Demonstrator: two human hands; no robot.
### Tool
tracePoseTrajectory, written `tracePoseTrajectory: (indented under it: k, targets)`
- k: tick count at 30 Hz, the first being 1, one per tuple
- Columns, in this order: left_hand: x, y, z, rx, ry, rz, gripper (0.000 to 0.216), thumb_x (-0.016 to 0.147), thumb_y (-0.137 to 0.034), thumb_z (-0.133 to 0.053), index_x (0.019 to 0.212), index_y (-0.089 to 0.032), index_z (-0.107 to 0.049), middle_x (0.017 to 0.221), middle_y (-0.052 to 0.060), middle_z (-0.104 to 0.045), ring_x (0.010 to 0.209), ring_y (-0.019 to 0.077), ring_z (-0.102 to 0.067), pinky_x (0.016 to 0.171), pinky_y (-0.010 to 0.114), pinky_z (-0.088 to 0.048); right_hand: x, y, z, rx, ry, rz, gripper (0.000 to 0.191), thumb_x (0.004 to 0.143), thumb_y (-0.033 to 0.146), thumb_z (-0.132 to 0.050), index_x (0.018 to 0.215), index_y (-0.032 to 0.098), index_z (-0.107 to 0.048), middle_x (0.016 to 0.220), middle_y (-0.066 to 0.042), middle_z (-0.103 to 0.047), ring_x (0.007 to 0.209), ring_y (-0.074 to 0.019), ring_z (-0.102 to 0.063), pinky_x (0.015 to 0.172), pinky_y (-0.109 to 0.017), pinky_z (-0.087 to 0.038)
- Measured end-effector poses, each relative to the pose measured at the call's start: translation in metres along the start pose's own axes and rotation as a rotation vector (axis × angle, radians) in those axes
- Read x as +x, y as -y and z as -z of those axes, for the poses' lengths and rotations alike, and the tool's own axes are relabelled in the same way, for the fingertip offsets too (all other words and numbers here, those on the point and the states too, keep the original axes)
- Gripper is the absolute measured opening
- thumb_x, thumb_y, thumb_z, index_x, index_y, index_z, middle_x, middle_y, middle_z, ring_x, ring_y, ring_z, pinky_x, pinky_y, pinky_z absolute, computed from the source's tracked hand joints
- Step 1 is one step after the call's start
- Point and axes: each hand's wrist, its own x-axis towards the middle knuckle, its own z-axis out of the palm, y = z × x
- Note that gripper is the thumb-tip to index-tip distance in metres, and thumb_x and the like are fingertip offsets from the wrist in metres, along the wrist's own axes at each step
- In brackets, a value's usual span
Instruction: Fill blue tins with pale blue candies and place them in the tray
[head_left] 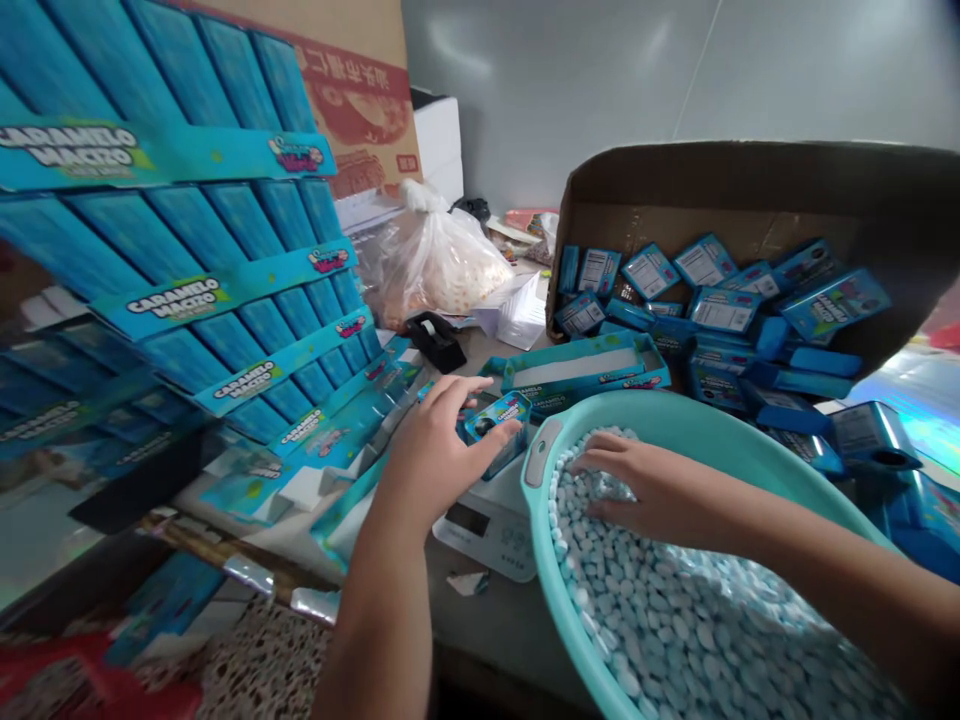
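Grey wall (pixel 525 100), cropped basin (pixel 697 425), part-covered box (pixel 504 408)

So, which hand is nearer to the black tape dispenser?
Left. The left hand is on the near side of the tape dispenser, at a blue box; the right hand is farther off, among pale blue pieces in the basin.

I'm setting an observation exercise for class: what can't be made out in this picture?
All in the head view:
What the right hand holds, if anything: hidden beneath the hand itself.
Part of the small box: covered by the left hand.
Any reading on the scale display: too dark and small.
The tub's near end: cut off by the bottom edge.
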Motion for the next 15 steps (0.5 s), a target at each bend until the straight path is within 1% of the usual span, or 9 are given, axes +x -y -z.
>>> tracePoseTrajectory:
  k: [3,5,7,9,11,13,15]
  targets:
    - [0.0,-0.004,0.003,-0.094,-0.141,-0.019,0.025,0.094,-0.043,-0.06,0.108,-0.023,-0.068,0.108,0.003,-0.067,0.095,0.0173,-0.064,0.085,0.032,-0.053,0.0,-0.006,0.0,0.011,-0.005,0.012,0.025,0.09,0.026,-0.063,0.115,0.021,-0.065,0.117,-0.011,-0.062,0.101,-0.0286,-0.06,0.09,-0.042,-0.045]
    - [-0.001,-0.005,0.003,-0.186,-0.205,0.013,0.028,0.099,-0.044,-0.052,0.104,-0.023,-0.07,0.102,0.004,-0.069,0.093,0.0167,-0.065,0.079,0.029,-0.053,0.0,-0.008,0.001,0.019,-0.004,0.011,0.015,0.09,0.023,-0.063,0.104,0.021,-0.068,0.106,-0.009,-0.065,0.095,-0.0261,-0.061,0.082,-0.037,-0.044]
    - [-0.002,-0.004,0.003,-0.253,-0.27,0.056,0.034,0.101,-0.046,-0.047,0.102,-0.022,-0.071,0.099,0.005,-0.069,0.092,0.017,-0.066,0.076,0.029,-0.053,0.0,-0.007,0.002,0.034,-0.01,-0.012,0.006,0.088,0.02,-0.063,0.09,0.02,-0.068,0.094,-0.006,-0.066,0.088,-0.0228,-0.06,0.074,-0.033,-0.042]
    - [-0.002,-0.001,0.002,-0.273,-0.341,0.102,0.037,0.1,-0.048,-0.046,0.101,-0.022,-0.072,0.098,0.005,-0.069,0.091,0.0173,-0.066,0.078,0.03,-0.053,0.0,-0.006,0.003,0.042,-0.019,-0.051,0.009,0.088,0.018,-0.062,0.079,0.019,-0.066,0.084,-0.004,-0.065,0.079,-0.0197,-0.058,0.069,-0.031,-0.039]
    - [-0.002,0.002,0.001,-0.279,-0.392,0.142,0.038,0.1,-0.05,-0.047,0.101,-0.022,-0.072,0.1,0.005,-0.069,0.093,0.0178,-0.066,0.082,0.031,-0.054,0.001,-0.006,0.004,0.033,-0.035,-0.077,0.014,0.087,0.016,-0.06,0.073,0.018,-0.063,0.078,-0.003,-0.063,0.072,-0.0179,-0.055,0.066,-0.031,-0.038]
    - [-0.001,0.005,-0.001,-0.28,-0.426,0.163,0.038,0.1,-0.05,-0.047,0.102,-0.021,-0.071,0.104,0.006,-0.07,0.096,0.0185,-0.066,0.087,0.032,-0.055,0.001,-0.006,0.004,0.018,-0.035,-0.083,0.016,0.087,0.014,-0.058,0.072,0.018,-0.062,0.075,-0.003,-0.062,0.07,-0.0173,-0.053,0.065,-0.031,-0.037]
    - [0.0,0.006,-0.002,-0.276,-0.453,0.16,0.038,0.099,-0.049,-0.047,0.102,-0.02,-0.071,0.105,0.006,-0.07,0.099,0.0189,-0.066,0.091,0.033,-0.054,0.001,-0.007,0.004,0.013,-0.026,-0.078,0.016,0.089,0.015,-0.057,0.074,0.019,-0.063,0.078,-0.003,-0.063,0.071,-0.0178,-0.053,0.066,-0.032,-0.037]
